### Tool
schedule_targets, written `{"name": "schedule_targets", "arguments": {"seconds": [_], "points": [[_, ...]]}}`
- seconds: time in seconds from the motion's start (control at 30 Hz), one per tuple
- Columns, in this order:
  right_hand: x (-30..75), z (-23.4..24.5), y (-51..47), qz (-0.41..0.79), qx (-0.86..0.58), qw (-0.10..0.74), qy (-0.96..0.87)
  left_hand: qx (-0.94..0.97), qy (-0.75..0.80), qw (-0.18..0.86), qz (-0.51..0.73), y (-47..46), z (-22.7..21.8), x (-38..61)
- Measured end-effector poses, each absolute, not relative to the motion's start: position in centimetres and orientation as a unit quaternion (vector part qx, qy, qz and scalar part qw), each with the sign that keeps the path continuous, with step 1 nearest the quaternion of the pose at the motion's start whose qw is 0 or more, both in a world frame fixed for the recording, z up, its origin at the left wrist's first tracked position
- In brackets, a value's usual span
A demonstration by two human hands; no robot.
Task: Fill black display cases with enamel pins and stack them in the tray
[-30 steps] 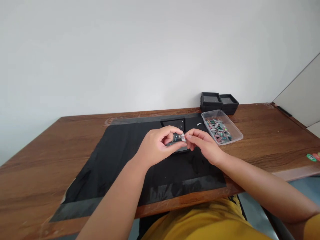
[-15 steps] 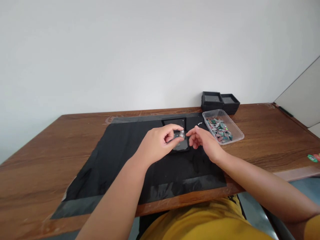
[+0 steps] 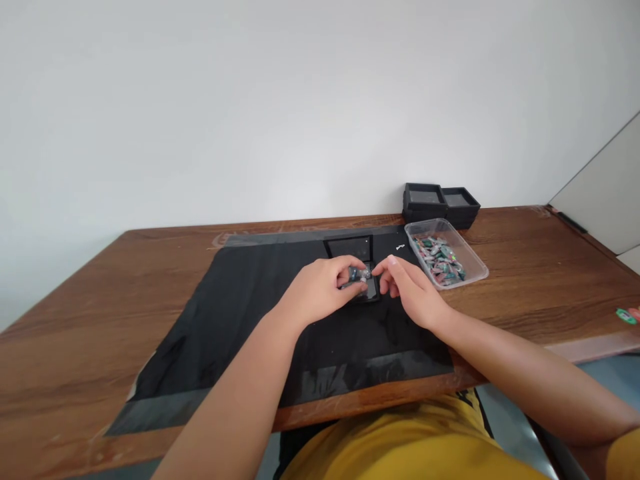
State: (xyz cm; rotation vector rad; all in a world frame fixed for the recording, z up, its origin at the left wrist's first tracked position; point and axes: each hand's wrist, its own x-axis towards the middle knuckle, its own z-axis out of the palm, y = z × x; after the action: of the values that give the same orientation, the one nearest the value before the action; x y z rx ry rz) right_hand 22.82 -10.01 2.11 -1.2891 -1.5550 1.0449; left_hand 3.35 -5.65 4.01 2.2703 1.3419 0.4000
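My left hand (image 3: 325, 287) reaches in from the left, thumb and index finger curved round a small, clear, shiny piece (image 3: 367, 273); its exact kind is too small to tell. Just below lies an open black frame-like case (image 3: 373, 291) with a glassy inside. Its hinged lid (image 3: 350, 247) lies back toward the wall, and my left fingers cover part of the lower half. Close to the piece on the right is my right hand (image 3: 413, 290), fingers loosely bent and nothing visible in them.
Right of my hands, a clear plastic tub (image 3: 470, 257) holds many small wrapped pieces. Black boxes (image 3: 425, 203) are stacked behind it by the wall. A white scrap (image 3: 400, 247) lies on the black mat (image 3: 240, 300), which is taped to the wooden table (image 3: 90, 307).
My left hand has lowered slightly, bringing the shiny piece down toward the case. My right hand has shifted only a little and stays beside it.
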Motion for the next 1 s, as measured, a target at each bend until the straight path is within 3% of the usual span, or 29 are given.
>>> {"name": "schedule_targets", "arguments": {"seconds": [0.27,1.0], "points": [[23.10,2.31,-10.16,0.359,-0.529,0.402,-0.656,0.832,0.487,0.231,0.132,-6.01,4.20,3.67],[22.99,3.15,-10.70,0.355,-0.493,0.373,-0.701,0.835,0.494,0.223,0.096,-5.98,4.48,3.56]]}}
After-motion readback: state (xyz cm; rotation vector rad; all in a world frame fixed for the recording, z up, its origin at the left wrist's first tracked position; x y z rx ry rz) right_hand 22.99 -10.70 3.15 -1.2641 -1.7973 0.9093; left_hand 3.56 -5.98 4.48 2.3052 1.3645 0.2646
